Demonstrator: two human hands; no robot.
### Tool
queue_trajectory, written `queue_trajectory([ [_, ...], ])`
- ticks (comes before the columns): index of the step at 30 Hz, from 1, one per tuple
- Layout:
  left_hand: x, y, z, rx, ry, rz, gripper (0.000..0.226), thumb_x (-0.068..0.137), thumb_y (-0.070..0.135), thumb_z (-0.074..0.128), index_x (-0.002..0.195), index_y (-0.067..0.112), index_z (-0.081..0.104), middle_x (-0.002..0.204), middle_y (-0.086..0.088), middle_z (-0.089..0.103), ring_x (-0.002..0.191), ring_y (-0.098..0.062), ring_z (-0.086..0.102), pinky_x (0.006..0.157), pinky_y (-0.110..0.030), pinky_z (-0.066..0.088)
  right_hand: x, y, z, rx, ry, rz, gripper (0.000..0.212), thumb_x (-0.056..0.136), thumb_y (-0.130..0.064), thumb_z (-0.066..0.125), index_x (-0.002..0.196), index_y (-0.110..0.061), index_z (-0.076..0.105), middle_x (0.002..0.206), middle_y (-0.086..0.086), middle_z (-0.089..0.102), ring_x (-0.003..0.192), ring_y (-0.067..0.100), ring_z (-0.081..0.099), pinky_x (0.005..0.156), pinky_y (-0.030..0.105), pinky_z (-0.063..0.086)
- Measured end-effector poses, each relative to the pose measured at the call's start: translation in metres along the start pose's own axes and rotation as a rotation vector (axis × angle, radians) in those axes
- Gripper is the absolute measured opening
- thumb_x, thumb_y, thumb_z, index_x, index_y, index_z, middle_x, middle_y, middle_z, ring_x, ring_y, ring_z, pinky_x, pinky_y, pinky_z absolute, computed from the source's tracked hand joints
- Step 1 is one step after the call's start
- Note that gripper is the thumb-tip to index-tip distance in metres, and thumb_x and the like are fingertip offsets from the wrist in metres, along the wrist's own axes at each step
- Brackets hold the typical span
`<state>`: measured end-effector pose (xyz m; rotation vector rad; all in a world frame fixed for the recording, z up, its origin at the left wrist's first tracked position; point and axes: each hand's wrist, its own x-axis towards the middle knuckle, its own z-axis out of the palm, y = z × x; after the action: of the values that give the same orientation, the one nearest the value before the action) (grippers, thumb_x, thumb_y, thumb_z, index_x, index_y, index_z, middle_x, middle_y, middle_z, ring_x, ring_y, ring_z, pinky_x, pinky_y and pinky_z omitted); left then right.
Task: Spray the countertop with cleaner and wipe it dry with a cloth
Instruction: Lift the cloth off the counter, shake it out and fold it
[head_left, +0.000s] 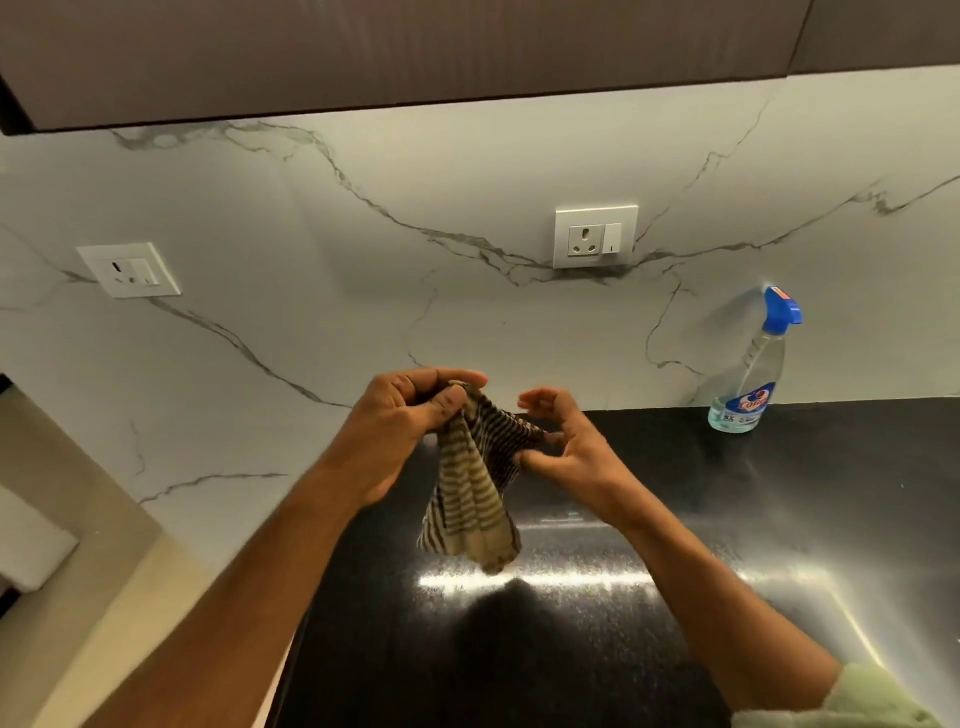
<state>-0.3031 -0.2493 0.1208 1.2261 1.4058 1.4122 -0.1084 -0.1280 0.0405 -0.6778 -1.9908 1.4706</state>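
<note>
Striped cloth (470, 493) hangs pinched in left fingers (447, 402) and right fingers (530, 457).

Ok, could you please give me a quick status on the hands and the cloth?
Left hand and right hand both gripping striped cloth, held above black countertop. Spray bottle parked back right. Nothing in the way.

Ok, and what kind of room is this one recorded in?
Most likely a home kitchen: a dark polished countertop under a marble-look backsplash with a wall socket, and cabinets overhead. A spray bottle stands by the wall.
</note>
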Motion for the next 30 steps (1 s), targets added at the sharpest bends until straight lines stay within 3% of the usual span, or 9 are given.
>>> queue_trajectory([
  [3, -0.006, 0.016, -0.011, 0.125, -0.035, 0.043, 0.025, 0.098, 0.006, 0.053, 0.108, 0.015, 0.074, 0.095, 0.002, 0.076, 0.092, -0.011, 0.069, 0.082, -0.021, 0.057, -0.005, 0.027, 0.009, -0.109, -0.119, 0.077, 0.047, 0.087, -0.011, 0.077, 0.122, -0.032, 0.054, 0.126, -0.009, 0.061, 0.122, 0.006, 0.056, 0.114, 0.039, 0.041],
  [7, -0.019, 0.026, -0.026, 0.268, 0.026, 0.094, 0.029, 0.1, 0.005, 0.05, 0.106, 0.022, 0.073, 0.092, 0.012, 0.075, 0.093, -0.005, 0.068, 0.081, -0.017, 0.055, -0.02, 0.04, 0.021, 0.164, -0.007, 0.048, 0.02, 0.087, -0.01, 0.077, 0.102, -0.006, 0.065, 0.103, 0.013, 0.072, 0.102, 0.031, 0.07, 0.098, 0.055, 0.055],
  [11, -0.034, 0.03, -0.048, 0.491, 0.094, 0.174, 0.032, 0.101, 0.003, 0.053, 0.105, 0.028, 0.072, 0.094, 0.02, 0.073, 0.096, -0.001, 0.067, 0.079, -0.01, 0.052, -0.028, 0.029, -0.001, 0.154, -0.029, -0.013, 0.025, 0.083, -0.014, 0.078, 0.103, 0.0, 0.071, 0.107, 0.014, 0.073, 0.103, 0.03, 0.071, 0.096, 0.047, 0.058],
  [15, -0.042, 0.025, -0.064, 0.689, 0.137, 0.264, 0.031, 0.099, 0.002, 0.055, 0.109, 0.026, 0.071, 0.101, 0.017, 0.069, 0.1, -0.001, 0.064, 0.08, -0.008, 0.051, -0.021, 0.009, -0.033, -0.458, -0.221, -0.216, 0.02, 0.092, -0.038, 0.072, 0.104, -0.024, 0.073, 0.103, -0.007, 0.072, 0.094, 0.014, 0.07, 0.081, 0.037, 0.062],
  [17, -0.04, 0.021, -0.068, 0.776, 0.188, 0.344, 0.03, 0.097, 0.001, 0.058, 0.11, 0.026, 0.07, 0.098, 0.015, 0.068, 0.102, -0.002, 0.064, 0.083, -0.01, 0.052, -0.017, -0.002, -0.047, -0.803, -0.145, -0.423, 0.031, 0.092, -0.055, 0.063, 0.105, -0.027, 0.071, 0.096, -0.013, 0.071, 0.081, 0.004, 0.068, 0.069, 0.029, 0.061],
  [19, -0.038, 0.017, -0.071, 0.867, 0.242, 0.423, 0.029, 0.095, 0.003, 0.06, 0.113, 0.025, 0.067, 0.103, 0.016, 0.064, 0.104, 0.003, 0.061, 0.086, -0.008, 0.05, -0.014, -0.017, -0.06, -0.928, -0.011, -0.593, 0.029, 0.095, -0.053, 0.061, 0.099, -0.026, 0.069, 0.086, -0.011, 0.072, 0.066, 0.002, 0.066, 0.055, 0.026, 0.059],
  [22, -0.037, 0.007, -0.069, 0.946, 0.309, 0.502, 0.026, 0.094, 0.003, 0.062, 0.114, 0.018, 0.067, 0.103, 0.008, 0.063, 0.102, 0.014, 0.056, 0.086, -0.001, 0.045, -0.015, -0.037, -0.072, -0.864, 0.067, -0.678, 0.018, 0.092, -0.037, 0.072, 0.092, -0.019, 0.072, 0.093, -0.004, 0.076, 0.074, 0.005, 0.071, 0.059, 0.027, 0.061],
  [25, -0.037, 0.0, -0.062, 0.787, 0.445, 0.455, 0.023, 0.097, 0.002, 0.058, 0.105, 0.021, 0.066, 0.102, 0.001, 0.067, 0.094, 0.008, 0.06, 0.079, -0.004, 0.048, -0.022, -0.052, -0.072, -0.628, 0.087, -0.614, 0.015, 0.086, -0.026, 0.078, 0.091, -0.013, 0.074, 0.102, 0.0, 0.078, 0.09, 0.006, 0.075, 0.074, 0.029, 0.064],
  [30, -0.031, 0.016, -0.027, 0.496, 0.561, 0.42, 0.029, 0.106, 0.009, 0.043, 0.097, 0.034, 0.052, 0.085, 0.026, 0.064, 0.078, 0.009, 0.061, 0.067, -0.005, 0.047, -0.026, -0.07, -0.061, -0.182, 0.128, -0.388, 0.013, 0.093, -0.014, 0.066, 0.097, -0.012, 0.053, 0.076, -0.009, 0.071, 0.072, 0.006, 0.07, 0.065, 0.019, 0.056],
])
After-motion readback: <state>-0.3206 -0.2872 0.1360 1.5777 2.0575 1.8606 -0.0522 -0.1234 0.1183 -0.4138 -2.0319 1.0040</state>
